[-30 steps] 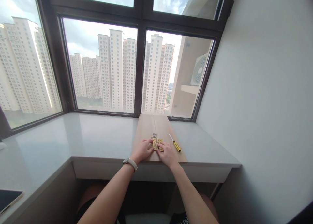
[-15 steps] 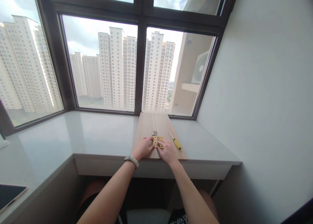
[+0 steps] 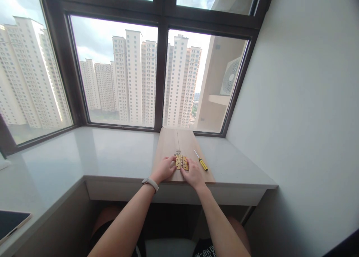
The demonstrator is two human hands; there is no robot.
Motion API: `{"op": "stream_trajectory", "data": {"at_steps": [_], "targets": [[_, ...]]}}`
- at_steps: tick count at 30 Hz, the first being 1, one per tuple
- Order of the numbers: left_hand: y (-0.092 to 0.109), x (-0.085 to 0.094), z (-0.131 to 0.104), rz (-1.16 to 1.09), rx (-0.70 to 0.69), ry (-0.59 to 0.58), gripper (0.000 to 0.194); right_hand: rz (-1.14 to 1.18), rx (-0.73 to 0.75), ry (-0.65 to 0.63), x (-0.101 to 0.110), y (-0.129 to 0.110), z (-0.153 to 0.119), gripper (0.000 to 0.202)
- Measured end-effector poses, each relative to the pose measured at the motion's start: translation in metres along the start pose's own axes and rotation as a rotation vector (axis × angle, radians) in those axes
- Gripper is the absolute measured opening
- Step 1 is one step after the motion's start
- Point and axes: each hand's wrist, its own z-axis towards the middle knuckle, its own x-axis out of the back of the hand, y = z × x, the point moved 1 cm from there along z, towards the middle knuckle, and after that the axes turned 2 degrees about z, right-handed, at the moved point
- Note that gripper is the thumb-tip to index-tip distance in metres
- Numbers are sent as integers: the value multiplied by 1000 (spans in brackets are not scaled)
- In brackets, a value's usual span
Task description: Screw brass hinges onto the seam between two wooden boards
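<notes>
A brass-coloured hinge (image 3: 182, 162) lies unfolded on two pale wooden boards (image 3: 168, 144), its knuckle close to the seam between them. My left hand (image 3: 165, 168) grips the hinge's left edge with thumb and fingers, a watch on that wrist. At the right edge, my right hand (image 3: 192, 172) holds the hinge between thumb and fingers. Several small screws (image 3: 177, 152) lie just beyond the hinge. To the right of my right hand rests a screwdriver (image 3: 203, 164) with a yellow and black handle, its tip pointing away from me.
The boards sit on a white countertop (image 3: 123, 152) that runs along a dark-framed window (image 3: 160, 77). A white wall (image 3: 294, 100) rises at the right. A dark flat device (image 3: 12, 223) lies at the lower left, on the counter's side part.
My right hand's fingers have shifted slightly right, from over the hinge's right leaf to its edge. More of that leaf now shows. My left hand stays in place.
</notes>
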Motion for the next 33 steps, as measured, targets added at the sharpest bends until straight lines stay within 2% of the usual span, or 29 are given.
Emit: {"op": "stream_trajectory", "data": {"at_steps": [10,33], "targets": [[-7,-4,2,13,-3,17,51,12,-69,9,1,2,0,65],[-10,-6,3,9,-10,31,51,12,-72,25,-3,4,1,60]]}}
